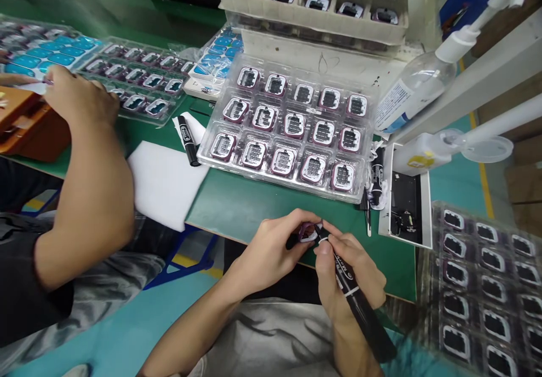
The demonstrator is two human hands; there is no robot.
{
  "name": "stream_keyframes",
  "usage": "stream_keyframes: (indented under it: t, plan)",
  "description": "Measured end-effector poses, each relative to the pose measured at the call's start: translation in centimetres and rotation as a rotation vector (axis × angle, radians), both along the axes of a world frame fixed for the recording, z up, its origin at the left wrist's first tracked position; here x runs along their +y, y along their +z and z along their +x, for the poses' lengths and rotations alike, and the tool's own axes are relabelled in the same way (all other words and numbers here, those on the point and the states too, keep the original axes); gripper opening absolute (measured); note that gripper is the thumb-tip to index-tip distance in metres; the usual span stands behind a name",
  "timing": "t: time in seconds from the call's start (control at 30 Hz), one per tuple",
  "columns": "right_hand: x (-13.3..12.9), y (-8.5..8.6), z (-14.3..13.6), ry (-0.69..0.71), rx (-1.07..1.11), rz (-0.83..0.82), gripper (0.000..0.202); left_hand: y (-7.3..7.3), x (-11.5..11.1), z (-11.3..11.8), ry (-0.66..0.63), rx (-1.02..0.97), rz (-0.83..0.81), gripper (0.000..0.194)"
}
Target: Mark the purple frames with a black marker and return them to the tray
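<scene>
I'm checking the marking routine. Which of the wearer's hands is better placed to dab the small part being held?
Right. The right hand grips the black marker, tip at the small purple part pinched in the left hand, so it likely only needs to press down.

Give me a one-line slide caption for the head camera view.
Left hand holds a small purple-framed part while right hand puts a black marker to it, before a clear tray of similar parts.

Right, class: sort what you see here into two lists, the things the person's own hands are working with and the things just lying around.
In use:
- left hand holding a small purple-framed part
- right hand holding a black marker, tip at the part

Lying about:
- clear tray of similar parts
- second marker on the green table
- white sheet
- pump bottle
- a co-worker's hand at the trays on the left
</scene>
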State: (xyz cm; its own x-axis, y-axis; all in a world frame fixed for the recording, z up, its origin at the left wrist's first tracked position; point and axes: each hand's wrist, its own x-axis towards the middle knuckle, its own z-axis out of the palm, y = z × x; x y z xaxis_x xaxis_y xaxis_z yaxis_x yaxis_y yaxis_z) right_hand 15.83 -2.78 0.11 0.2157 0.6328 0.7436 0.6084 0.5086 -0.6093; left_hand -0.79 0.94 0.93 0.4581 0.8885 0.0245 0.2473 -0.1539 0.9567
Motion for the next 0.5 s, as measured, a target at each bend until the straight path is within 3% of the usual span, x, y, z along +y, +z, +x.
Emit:
stream_keyframes:
  t: [0.5]
  plan:
    - [0.33,0.02,-0.05,0.033,-0.083,0.057,0.031,-0.09,-0.21,-0.04,0.029,-0.002,-0.051,0.026]
